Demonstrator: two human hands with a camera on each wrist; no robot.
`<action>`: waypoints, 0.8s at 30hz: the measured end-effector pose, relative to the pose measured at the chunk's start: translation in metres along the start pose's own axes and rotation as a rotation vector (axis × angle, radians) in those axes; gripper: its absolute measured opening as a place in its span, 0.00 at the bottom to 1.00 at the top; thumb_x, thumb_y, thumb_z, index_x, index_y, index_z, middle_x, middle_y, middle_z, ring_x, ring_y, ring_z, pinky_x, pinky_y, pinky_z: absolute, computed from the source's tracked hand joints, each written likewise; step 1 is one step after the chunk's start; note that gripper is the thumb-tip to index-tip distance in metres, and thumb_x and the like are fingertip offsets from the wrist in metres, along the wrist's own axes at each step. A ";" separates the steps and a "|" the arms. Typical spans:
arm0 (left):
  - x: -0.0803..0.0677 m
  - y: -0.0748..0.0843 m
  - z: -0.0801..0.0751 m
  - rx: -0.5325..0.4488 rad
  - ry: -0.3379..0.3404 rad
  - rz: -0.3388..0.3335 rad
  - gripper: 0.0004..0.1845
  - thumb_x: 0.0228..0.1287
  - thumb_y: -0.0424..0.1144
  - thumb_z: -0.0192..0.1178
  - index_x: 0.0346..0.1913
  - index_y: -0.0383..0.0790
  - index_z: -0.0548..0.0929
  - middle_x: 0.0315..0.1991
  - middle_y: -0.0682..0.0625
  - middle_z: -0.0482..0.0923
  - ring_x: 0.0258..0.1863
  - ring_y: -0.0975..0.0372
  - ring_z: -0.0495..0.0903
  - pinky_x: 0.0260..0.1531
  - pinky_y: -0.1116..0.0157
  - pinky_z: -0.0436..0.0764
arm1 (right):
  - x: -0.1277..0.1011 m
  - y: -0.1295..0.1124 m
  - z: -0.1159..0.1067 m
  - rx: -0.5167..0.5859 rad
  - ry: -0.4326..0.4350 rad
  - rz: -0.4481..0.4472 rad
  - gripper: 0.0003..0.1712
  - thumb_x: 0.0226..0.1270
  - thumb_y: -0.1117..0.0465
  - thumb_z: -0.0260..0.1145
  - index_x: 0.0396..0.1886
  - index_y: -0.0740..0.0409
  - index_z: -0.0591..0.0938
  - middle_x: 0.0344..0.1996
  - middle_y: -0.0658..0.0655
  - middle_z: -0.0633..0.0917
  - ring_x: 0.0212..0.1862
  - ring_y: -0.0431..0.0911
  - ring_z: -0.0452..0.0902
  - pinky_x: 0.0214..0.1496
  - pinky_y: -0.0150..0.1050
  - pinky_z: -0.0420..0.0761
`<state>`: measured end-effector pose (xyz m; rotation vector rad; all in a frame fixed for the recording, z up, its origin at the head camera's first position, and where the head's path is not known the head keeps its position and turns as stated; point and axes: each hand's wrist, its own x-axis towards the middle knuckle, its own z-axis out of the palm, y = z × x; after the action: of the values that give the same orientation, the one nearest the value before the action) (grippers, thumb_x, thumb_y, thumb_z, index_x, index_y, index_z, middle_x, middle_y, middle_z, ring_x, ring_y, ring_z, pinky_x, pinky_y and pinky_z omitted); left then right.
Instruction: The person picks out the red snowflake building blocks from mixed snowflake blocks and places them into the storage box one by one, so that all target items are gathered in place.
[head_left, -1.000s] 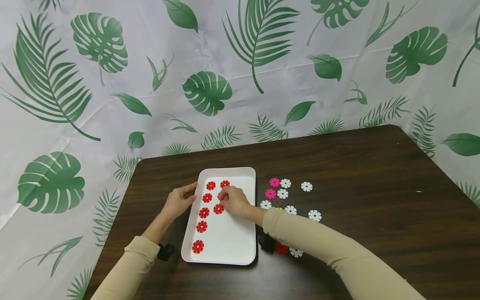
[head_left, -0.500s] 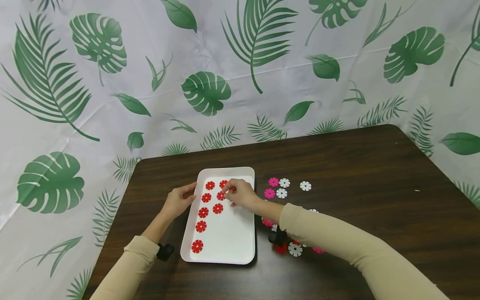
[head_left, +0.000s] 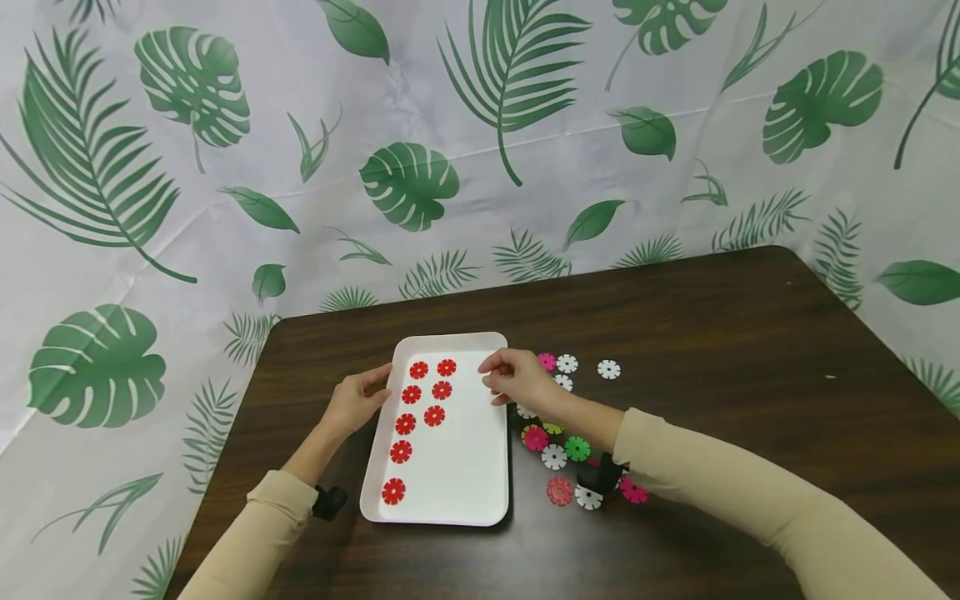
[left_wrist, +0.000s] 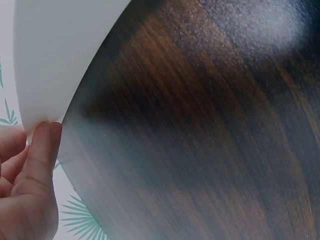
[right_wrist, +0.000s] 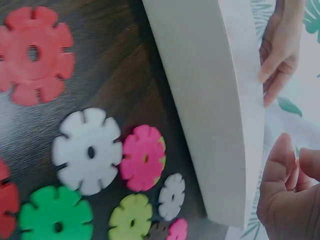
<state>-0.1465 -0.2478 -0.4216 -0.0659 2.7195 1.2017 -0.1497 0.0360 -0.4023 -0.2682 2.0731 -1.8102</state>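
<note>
Near the top of its left side, my left hand (head_left: 354, 406) holds the white tray (head_left: 483, 500) by the edge, thumb and fingertips at the rim. Several red notched plastic discs (head_left: 405, 424) lie flat inside: a longer column along the left wall and a shorter column of three beside it. My right hand (head_left: 521, 382) hovers over the tray's right rim, fingers loosely bent and a gap between thumb and forefinger; nothing shows in it. In the right wrist view, its thumb and fingers (right_wrist: 285, 190) appear past the tray's wall.
Right of the tray, loose notched discs lie on the dark wooden table (head_left: 712, 350): white (head_left: 609, 369), pink (head_left: 633, 490), green (head_left: 577, 448), yellow-green (right_wrist: 131, 218) and red (head_left: 559, 491). The right forearm covers some. A leaf-patterned white cloth (head_left: 300, 225) hangs behind the table.
My right hand has lifted from the red disc in the middle of the second column and moved right to the tray's far rim. The left hand has stayed at the tray's edge.
</note>
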 end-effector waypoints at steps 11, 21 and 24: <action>0.001 0.002 0.000 0.011 -0.009 0.007 0.26 0.65 0.30 0.56 0.67 0.36 0.68 0.63 0.37 0.69 0.54 0.47 0.77 0.51 0.55 0.79 | -0.024 0.013 -0.034 -0.009 0.032 0.037 0.14 0.66 0.69 0.60 0.49 0.72 0.75 0.37 0.71 0.77 0.28 0.45 0.75 0.37 0.38 0.85; 0.001 0.002 0.000 0.014 -0.008 0.002 0.26 0.65 0.31 0.56 0.67 0.37 0.68 0.63 0.37 0.69 0.54 0.46 0.77 0.51 0.55 0.78 | -0.053 0.031 -0.062 -0.047 0.049 0.096 0.16 0.65 0.66 0.62 0.49 0.73 0.75 0.37 0.69 0.79 0.32 0.48 0.77 0.39 0.41 0.85; 0.001 0.002 0.000 0.018 -0.010 0.004 0.26 0.65 0.31 0.56 0.67 0.37 0.68 0.63 0.37 0.69 0.54 0.46 0.76 0.51 0.55 0.78 | -0.063 0.036 -0.069 -0.061 0.044 0.103 0.16 0.65 0.67 0.61 0.48 0.73 0.75 0.36 0.67 0.79 0.33 0.48 0.77 0.38 0.40 0.85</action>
<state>-0.1478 -0.2468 -0.4204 -0.0520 2.7231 1.1753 -0.1161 0.1281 -0.4212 -0.1354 2.1340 -1.7093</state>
